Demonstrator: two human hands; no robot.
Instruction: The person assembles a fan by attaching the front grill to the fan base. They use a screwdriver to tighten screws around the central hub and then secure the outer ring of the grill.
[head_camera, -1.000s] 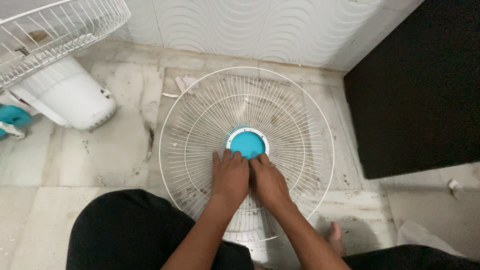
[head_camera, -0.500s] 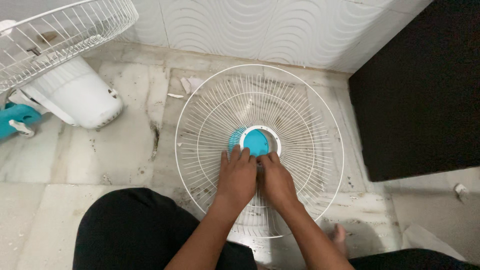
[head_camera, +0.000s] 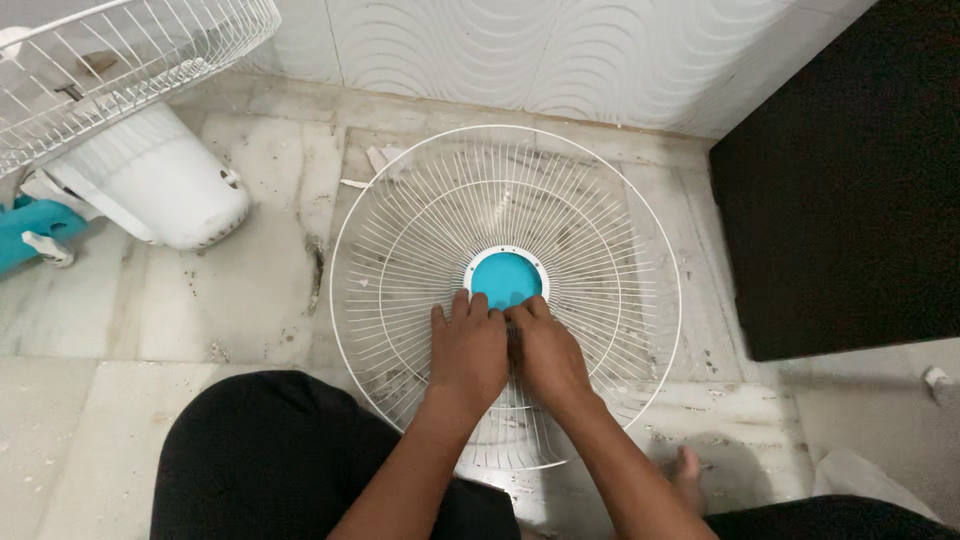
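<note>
A white wire fan guard (head_camera: 505, 200) is found lying flat on a stained marble floor (head_camera: 250, 300), in front of a white wall with wavy relief (head_camera: 480, 50). At its hub sits a round turquoise centre disc (head_camera: 505, 278), ringed by a white collar. Both hands are placed on the wires just below that disc. The left hand (head_camera: 468, 350) is laid palm-down, fingers extended, with the fingertips touching the lower rim of the collar. The right hand (head_camera: 545, 352) is set just beside it, touching it along the inner edge, with fingers bent over the wires. Whether anything is pinched between the right fingers cannot be told, as the gap between the hands is in shadow. Neither hand is closed into a fist.

The step in hand is judged to be work at the hub: the disc is being pressed or seated against the guard. Firm, even pressure around the collar would appear to be called for next, with the guard kept flat.

No packages, labels or signs are observed. To the upper left, a second wire guard (head_camera: 130, 60) is seen above a white motor housing (head_camera: 150, 185), with a turquoise part (head_camera: 25, 235) at the frame edge. A dark cabinet (head_camera: 850, 180) is noted at the right. Scraps of pale paper (head_camera: 385, 160) lie just beyond the guard rim. A bare foot (head_camera: 685, 475) and black clothing (head_camera: 270, 460) are seen below.
</note>
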